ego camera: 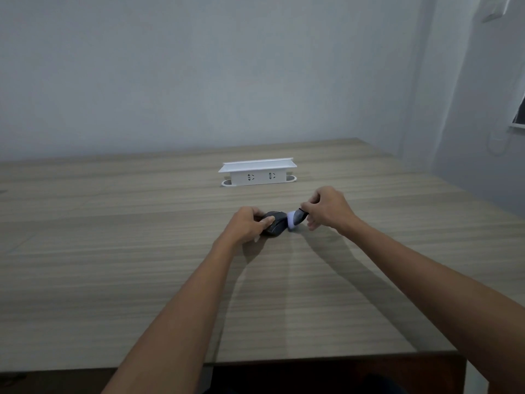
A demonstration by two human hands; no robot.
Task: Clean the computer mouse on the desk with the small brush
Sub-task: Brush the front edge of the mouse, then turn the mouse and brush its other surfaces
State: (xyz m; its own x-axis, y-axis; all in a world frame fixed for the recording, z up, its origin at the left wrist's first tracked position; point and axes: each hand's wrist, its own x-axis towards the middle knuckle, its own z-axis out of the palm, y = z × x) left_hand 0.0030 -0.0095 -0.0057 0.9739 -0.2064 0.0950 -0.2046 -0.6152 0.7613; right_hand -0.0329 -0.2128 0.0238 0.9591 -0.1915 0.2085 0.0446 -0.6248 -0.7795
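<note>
Head view: left hand (246, 224) grips a dark grey mouse (275, 226); right hand (329, 207) pinches the small brush (295, 219) against it.
Wood-grain desk (113, 251), white socket box (258, 172) toward its far edge, pale wall (199, 66).

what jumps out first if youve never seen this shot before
The two hands meeting mid-desk: the left hand grips a dark computer mouse, and the right hand pinches a small brush against the mouse's right side. Behind them a white pop-up socket box rises from the wooden desk.
</note>
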